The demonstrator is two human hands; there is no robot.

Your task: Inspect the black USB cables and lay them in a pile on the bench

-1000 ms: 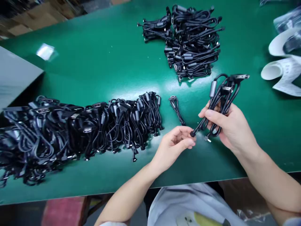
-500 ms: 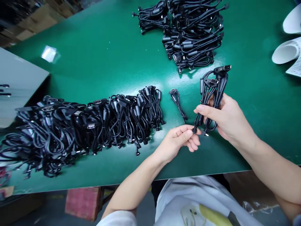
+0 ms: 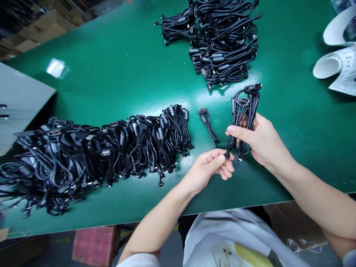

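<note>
The right hand, right of centre in the frame, has its grip closed around a bundle of cables: thin, glossy black leads folded into long loops. Flat metal-faced connectors stick out at the bundle's upper end. The left hand, just below and to the left, pinches a small plug between thumb and forefinger at the bundle's lower end, so that grip is closed too. Both hands hover just above the surface, a smooth, shiny green mat.

A single cable of the same kind lies on the mat just left of the bundle. A long heap of cables sprawls across the left half of the frame, looped and tangled. A tidier stack of cables sits at the top centre.

In the upper right corner, curled white paper rolls carry rows of black print, too small to read. A small scrap of clear plastic glints at upper left, above a flat grey panel. At the bottom edge, a pale shirt shows a yellow printed shape, with no lettering that I can make out.
</note>
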